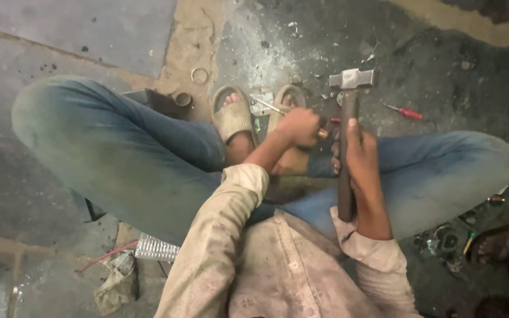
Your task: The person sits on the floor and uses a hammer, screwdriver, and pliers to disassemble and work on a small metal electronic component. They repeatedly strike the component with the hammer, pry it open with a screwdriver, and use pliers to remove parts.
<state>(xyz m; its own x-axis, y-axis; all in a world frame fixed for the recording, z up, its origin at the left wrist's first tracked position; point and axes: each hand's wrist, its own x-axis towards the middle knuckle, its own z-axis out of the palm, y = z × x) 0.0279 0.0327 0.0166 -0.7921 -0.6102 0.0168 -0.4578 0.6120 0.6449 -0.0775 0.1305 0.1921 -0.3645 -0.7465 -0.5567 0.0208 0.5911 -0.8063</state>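
Note:
I am squatting on a dirty floor, knees spread. My right hand (357, 154) grips the handle of a metal hammer (352, 78), whose head is raised over the floor ahead of my feet. My left hand (299, 126) is closed around a screwdriver or punch (269, 106), its thin shaft pointing left and down onto a small metal piece (261, 108) lying between my sandalled feet (232, 115). The tool's tip rests on or just above that piece.
A red-handled screwdriver (406, 112) lies on the floor to the right of the hammer head. A metal ring (199, 75) and a small round cap (182, 99) lie at left. A ribbed clear plastic bottle (156, 248), a rag (117, 282) and a red wire sit bottom left. Small parts litter the right.

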